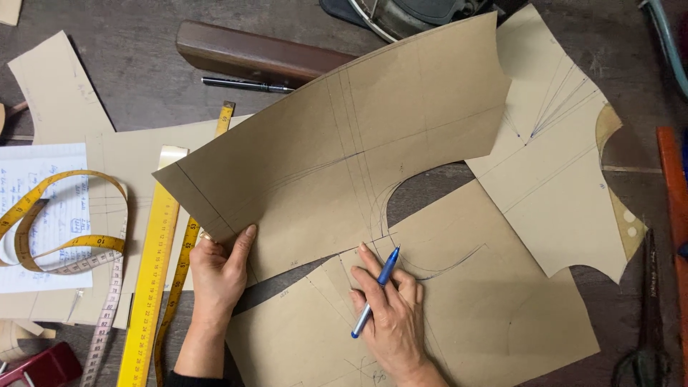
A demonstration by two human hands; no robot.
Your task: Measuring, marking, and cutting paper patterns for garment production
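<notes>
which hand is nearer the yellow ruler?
Left. The left hand presses the cut paper pattern right beside the yellow ruler; the right hand, holding the blue pen, lies farther right.

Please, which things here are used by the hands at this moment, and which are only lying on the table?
In use:
- left hand holding down the cut pattern
- right hand with blue pen
- brown paper underneath, with drawn lines

Lying about:
- yellow ruler
- tape measure
- black pen
- scissors
- notes sheet
- wooden block
- second pattern
</notes>
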